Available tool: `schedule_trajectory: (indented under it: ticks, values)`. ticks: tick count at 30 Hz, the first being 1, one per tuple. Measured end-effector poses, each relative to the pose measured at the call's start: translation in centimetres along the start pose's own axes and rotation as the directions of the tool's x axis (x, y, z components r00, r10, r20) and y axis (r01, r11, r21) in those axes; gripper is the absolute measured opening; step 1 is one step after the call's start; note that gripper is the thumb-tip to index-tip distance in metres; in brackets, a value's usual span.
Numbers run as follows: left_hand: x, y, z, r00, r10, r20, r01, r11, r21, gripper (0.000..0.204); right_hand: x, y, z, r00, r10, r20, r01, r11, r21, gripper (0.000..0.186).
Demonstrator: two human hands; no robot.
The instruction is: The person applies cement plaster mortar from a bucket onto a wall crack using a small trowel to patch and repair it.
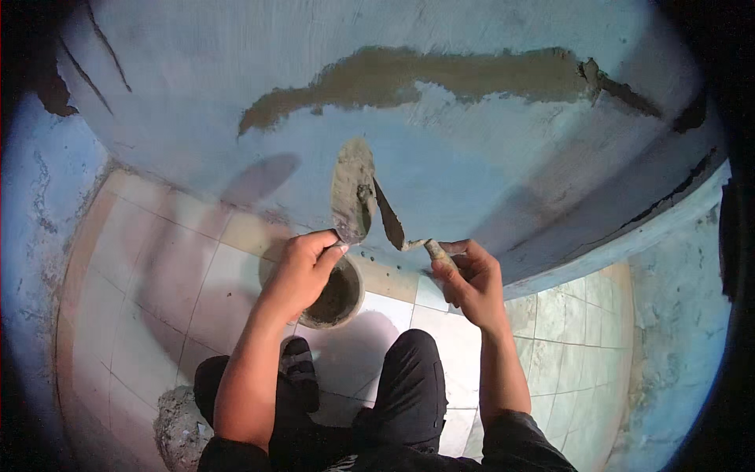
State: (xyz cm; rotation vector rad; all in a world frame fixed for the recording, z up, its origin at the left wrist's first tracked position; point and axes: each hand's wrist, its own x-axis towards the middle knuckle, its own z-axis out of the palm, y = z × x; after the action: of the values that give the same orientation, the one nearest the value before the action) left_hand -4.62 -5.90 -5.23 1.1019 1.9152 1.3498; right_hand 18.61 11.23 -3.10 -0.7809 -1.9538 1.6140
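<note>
My left hand (297,271) grips the lower end of a flat oval plate (351,181). Grey mortar coats the plate, and a dark lump clings near its right edge. My right hand (474,285) is closed around the pale, crusted handle of a small trowel (390,218). The trowel's narrow dark blade tilts up beside the plate's right side; whether they touch I cannot tell. Beyond both tools, a long streak of grey-brown mortar (440,76) runs across the blue wall (472,149). Below my left hand stands a round bucket (359,295), partly hidden by that hand, with grey material inside.
Dark open cracks (629,96) continue from the streak's right end, and more cracks mark the wall's upper left. A heap of grey rubble (181,429) lies on the tiled floor (149,303) at lower left. My bent knees are close below the hands.
</note>
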Motion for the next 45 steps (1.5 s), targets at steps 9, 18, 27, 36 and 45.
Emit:
schedule_trajectory:
  ticks: [9,18,27,36,45]
  values:
    - [0.2,-1.3,1.9,0.973,0.22,-0.068,-0.197,0.949,0.245,0.014,-0.4,1.3,2.0,0.994,0.107,-0.012,-0.105,0.985,0.138,0.022]
    - [0.4,-2.2,3.5,0.981,0.136,-0.138,-0.04,0.84,0.541,0.027,-0.9,4.0,2.3,0.887,0.324,0.329,-0.461,0.659,0.594,0.017]
    - [1.0,-1.7,2.2,0.998,-0.055,-0.013,0.056,0.922,0.383,0.02,-0.2,1.2,-3.1,0.989,0.044,0.143,-0.148,0.448,0.882,0.021]
    - [1.8,-1.3,3.3,1.0,-0.03,-0.002,0.029,0.959,0.283,0.017,3.7,-6.9,-9.7,0.789,-0.246,-0.563,0.529,0.739,0.418,0.023]
    - [2.0,-0.7,3.3,1.0,0.028,0.011,-0.03,0.934,0.357,0.017,9.3,-6.9,-13.1,0.366,-0.78,-0.508,0.513,0.624,-0.589,0.024]
